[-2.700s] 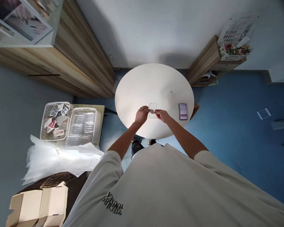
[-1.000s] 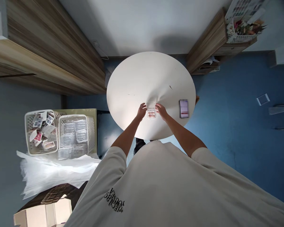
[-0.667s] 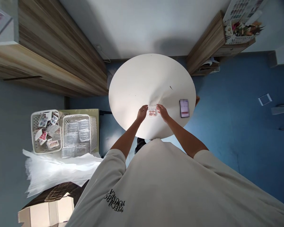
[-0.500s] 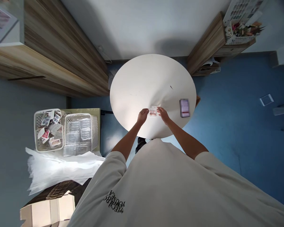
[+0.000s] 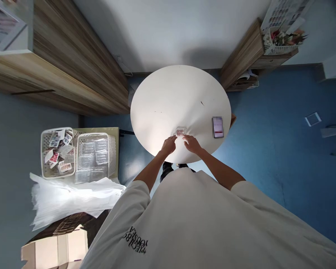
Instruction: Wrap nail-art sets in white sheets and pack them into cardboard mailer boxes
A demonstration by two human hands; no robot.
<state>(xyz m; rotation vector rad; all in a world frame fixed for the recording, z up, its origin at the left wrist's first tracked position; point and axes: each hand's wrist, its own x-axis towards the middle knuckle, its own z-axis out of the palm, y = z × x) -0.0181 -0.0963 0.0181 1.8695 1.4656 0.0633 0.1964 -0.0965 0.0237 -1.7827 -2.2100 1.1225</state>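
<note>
A small clear plastic case [image 5: 180, 131] with reddish-pink pieces inside lies flat on the round white table [image 5: 168, 97], near its front edge. My left hand [image 5: 168, 145] rests on the table just to the near left of the case, fingers loosely apart, holding nothing. At the near right of the case is my right hand [image 5: 192, 143], with its fingers also apart and its fingertips close to the case's near edge. Whether the fingertips still touch the case I cannot tell.
A phone [image 5: 217, 127] lies at the table's right edge. Left of the table stand a basket of printed cards [image 5: 55, 153] and a basket of clear cases [image 5: 94, 157]. White plastic sheets [image 5: 72, 194] and a cardboard box [image 5: 54, 248] are below them. A wooden cabinet [image 5: 81, 74] runs along the left.
Both hands held the case between them just above the table. It now lies on the table and both hands have drawn back toward me.
</note>
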